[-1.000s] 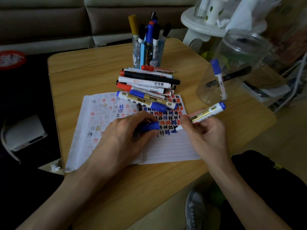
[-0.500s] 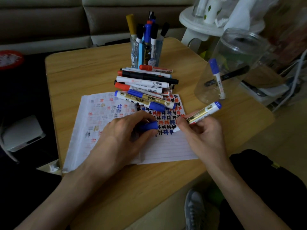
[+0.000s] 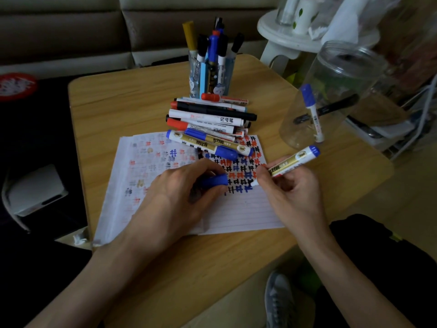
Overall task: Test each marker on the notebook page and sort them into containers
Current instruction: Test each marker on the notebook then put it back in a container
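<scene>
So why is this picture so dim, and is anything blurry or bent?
Head view: light is dim and flat, darkest toward the left edge; the wide lens seems to bow the table edges; the clear jar carries soft reflections; the left hand gripping the blue cap and the right hand holding the marker look reasonably sharp.

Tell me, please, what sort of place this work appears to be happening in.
Most likely a home living room: a cushioned sofa stands behind the small wooden table, and a cluttered white round stand sits beside it.
</scene>
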The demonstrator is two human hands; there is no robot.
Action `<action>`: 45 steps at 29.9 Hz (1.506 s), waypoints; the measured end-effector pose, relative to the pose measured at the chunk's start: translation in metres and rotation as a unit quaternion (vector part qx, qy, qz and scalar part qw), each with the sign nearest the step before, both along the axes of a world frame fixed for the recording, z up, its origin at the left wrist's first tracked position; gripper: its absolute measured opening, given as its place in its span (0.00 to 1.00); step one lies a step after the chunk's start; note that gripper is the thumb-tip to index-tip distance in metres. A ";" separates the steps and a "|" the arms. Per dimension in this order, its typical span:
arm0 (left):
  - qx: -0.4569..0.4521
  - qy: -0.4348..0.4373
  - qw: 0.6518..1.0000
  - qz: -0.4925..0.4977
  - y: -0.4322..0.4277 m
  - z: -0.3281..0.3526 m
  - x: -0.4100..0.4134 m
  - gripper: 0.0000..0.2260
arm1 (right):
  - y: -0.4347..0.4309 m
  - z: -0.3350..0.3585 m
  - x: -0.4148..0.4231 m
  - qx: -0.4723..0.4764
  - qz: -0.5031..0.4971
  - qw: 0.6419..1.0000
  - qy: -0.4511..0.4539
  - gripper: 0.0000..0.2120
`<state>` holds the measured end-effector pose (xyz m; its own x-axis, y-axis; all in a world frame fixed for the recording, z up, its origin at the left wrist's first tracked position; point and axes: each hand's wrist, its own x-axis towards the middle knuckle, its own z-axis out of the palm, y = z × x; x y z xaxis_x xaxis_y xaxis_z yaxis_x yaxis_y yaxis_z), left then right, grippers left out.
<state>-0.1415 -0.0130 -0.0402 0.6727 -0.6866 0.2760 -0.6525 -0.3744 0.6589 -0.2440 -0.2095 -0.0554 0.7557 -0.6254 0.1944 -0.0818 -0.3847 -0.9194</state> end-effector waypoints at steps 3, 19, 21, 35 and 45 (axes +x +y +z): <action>-0.002 -0.004 1.000 0.002 0.000 0.000 0.000 0.13 | 0.002 0.004 0.000 0.006 0.002 1.000 0.019 0.04; -0.044 0.029 0.998 0.021 -0.001 0.000 0.000 0.13 | 0.000 0.025 -0.005 0.192 0.004 0.980 -0.049 0.11; -0.063 0.061 0.996 0.022 -0.001 0.001 0.000 0.11 | 0.000 0.028 -0.006 0.215 0.030 0.975 -0.047 0.10; -0.098 0.064 0.993 -0.007 -0.001 0.009 0.000 0.13 | 0.016 0.039 0.000 0.233 0.145 0.960 -0.057 0.09; -0.127 0.082 0.988 0.001 0.001 0.013 -0.001 0.15 | 0.010 0.046 0.000 0.197 0.163 0.965 -0.055 0.12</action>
